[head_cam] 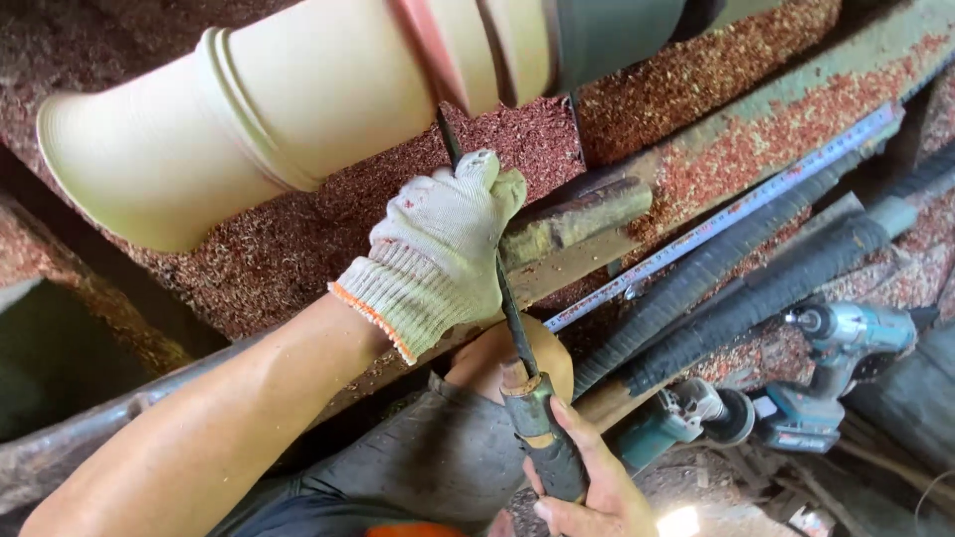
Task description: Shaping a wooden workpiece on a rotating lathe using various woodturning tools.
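Closed grip of gloved left hand (pixel 438 254) around one chisel (pixel 512 328), handle clasped by bare right hand (pixel 587 487), tip held against one pale turned wood piece (pixel 288 99), two power tools (pixel 846 343) lying at lathe bed's right end, one tape measure (pixel 736 214) laid along it

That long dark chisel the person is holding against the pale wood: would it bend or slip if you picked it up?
The chisel probably stays stiff: its thin dark shaft runs straight from the gloved left hand down to the right hand. It looks fairly heavy for its width, seemingly metal. The handle may grip well, though wood shavings lie everywhere.
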